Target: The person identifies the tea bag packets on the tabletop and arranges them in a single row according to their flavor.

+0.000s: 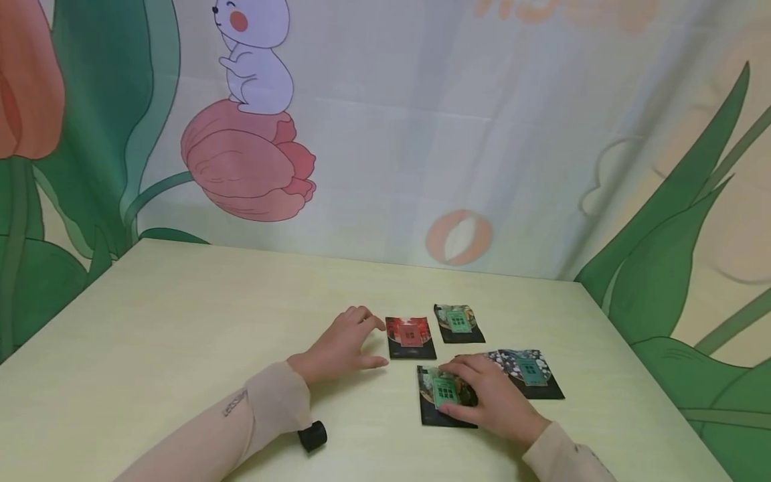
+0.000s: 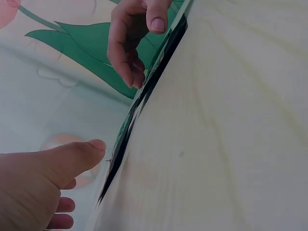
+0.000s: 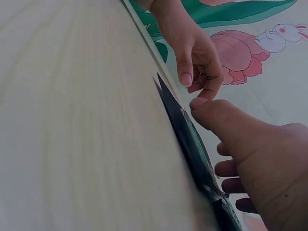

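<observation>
My left hand (image 1: 343, 341) is just left of a red-and-black flat packet (image 1: 411, 338), thumb and fingers spread apart, holding nothing. Above a green-and-black packet (image 1: 436, 418) hovers my right hand (image 1: 490, 398), its thumb and fingers apart over the label and partly hiding it. Whether a fingertip touches that packet is hard to tell. Beyond the right hand lies a packet with white flowers and a teal label (image 1: 530, 372); something patterned beside it is mostly hidden. Another green-labelled packet (image 1: 459, 323) lies farther back. In the right wrist view, packets (image 3: 185, 134) appear nearly edge-on.
A small black cylindrical object (image 1: 313, 436) is beside the left sleeve. The pale wood-grain table (image 1: 199, 321) meets a printed curtain (image 1: 385, 154) with tulips and a white animal along its back edge.
</observation>
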{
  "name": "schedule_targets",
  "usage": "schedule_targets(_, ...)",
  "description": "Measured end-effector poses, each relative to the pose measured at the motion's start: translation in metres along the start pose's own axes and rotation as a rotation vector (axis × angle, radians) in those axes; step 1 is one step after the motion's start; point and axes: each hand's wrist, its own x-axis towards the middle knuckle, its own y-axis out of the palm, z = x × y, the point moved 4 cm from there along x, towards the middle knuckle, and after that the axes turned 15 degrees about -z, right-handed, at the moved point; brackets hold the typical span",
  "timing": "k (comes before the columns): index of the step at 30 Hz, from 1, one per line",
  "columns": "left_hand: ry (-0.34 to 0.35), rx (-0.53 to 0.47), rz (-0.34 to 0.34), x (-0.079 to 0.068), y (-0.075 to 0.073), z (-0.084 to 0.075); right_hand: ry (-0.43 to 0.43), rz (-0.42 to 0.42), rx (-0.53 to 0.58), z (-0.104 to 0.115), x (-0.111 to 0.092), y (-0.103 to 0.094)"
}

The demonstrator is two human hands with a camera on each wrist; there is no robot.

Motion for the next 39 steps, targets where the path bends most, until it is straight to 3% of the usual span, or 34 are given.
schedule_targets(14,0.038,0.008,-0.004,0.012,0.012,-0.008,-0.003,0.067,0.000,-0.002,-0.002,0.002)
schedule_targets(21,0.034,0.021,0.008,0.017,0.020,-0.010,-0.008,0.071,-0.004,-0.001,-0.001,0.002)
schedule_targets(29,0.079,0.073,0.016,0.024,0.027,-0.016,0.007,0.077,0.009,-0.001,-0.003,0.002)
schedule_targets(39,0.066,0.091,0.045,0.026,0.035,-0.017,0.015,0.088,0.023,-0.002,-0.004,0.004)
